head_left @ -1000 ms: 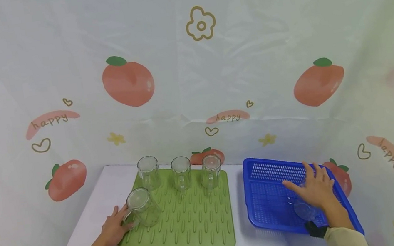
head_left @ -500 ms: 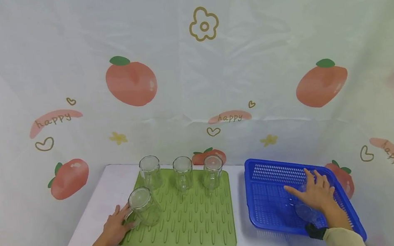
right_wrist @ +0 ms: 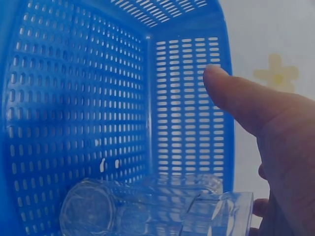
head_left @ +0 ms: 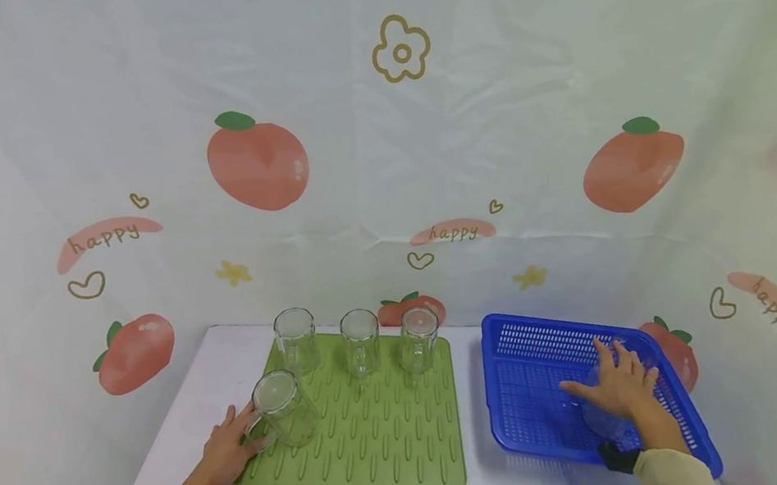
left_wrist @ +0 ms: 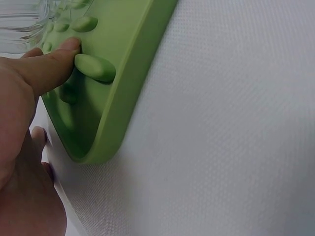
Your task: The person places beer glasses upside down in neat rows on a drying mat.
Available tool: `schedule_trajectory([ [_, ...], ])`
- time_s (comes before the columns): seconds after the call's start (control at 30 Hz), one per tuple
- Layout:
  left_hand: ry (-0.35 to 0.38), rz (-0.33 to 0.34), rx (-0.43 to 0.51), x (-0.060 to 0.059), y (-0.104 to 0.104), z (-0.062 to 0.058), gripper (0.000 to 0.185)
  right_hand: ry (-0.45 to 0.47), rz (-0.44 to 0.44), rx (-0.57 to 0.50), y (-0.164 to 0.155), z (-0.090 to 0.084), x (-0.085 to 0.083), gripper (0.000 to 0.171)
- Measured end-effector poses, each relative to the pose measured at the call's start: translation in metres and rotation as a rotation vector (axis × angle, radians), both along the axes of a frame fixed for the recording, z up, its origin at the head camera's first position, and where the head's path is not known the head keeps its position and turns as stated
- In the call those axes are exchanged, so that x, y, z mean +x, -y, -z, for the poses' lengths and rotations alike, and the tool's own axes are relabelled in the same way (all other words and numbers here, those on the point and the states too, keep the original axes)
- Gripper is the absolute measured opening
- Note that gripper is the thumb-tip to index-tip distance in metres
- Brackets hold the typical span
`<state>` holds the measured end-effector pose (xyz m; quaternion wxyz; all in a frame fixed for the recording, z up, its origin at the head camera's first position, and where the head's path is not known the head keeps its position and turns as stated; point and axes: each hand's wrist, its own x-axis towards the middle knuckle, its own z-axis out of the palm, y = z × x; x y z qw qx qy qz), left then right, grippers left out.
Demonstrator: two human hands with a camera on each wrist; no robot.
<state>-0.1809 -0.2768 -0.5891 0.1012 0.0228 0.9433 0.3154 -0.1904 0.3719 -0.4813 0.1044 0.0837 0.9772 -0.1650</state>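
Head view: glass mug [head_left: 601, 414] lying in basket [head_left: 521, 340], under right hand [head_left: 621, 385].

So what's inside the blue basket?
A clear glass mug lies on its side in the blue basket, under the right hand. The hand hides part of the floor.

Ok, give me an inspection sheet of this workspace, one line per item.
Surface: white table with a green mat and a blue basket.
Job's things: glass mug upside down on the mat by the left hand; a glass mug lying in the basket.
Clutter: three more glasses in a row at the mat's far edge.
Hands: left hand rests on the mat beside the mug; right hand is over the lying mug, its grip unclear.
Cables: nothing seen.
Surroundings: pale curtain with peach prints.
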Motion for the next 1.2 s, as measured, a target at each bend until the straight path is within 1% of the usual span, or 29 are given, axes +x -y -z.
schedule_trajectory([
  [0.27,0.01,-0.002,0.015,0.0,0.0,0.003,0.077,0.022,0.051,-0.025,-0.003,-0.006,-0.004,0.125],
  [0.4,0.011,0.001,0.029,0.001,-0.001,0.003,0.078,0.047,0.08,-0.024,-0.008,-0.007,-0.001,0.125],
  [0.63,-0.006,0.006,0.034,0.001,0.001,0.003,0.076,0.073,0.1,-0.034,-0.014,-0.008,0.004,0.124],
  [0.83,0.0,0.001,0.042,-0.001,0.002,0.007,0.078,0.065,0.1,-0.038,-0.017,-0.009,0.007,0.115],
  [1.0,0.001,0.002,0.056,-0.001,0.001,0.008,0.077,0.098,0.154,-0.046,-0.017,-0.009,0.009,0.108],
  [1.1,-0.01,0.004,0.064,0.0,0.001,0.008,0.077,0.124,0.188,-0.066,-0.016,-0.008,0.008,0.103],
  [1.2,-0.029,0.004,0.076,0.0,0.0,0.008,0.077,0.126,0.206,-0.069,-0.015,-0.006,0.008,0.1],
])
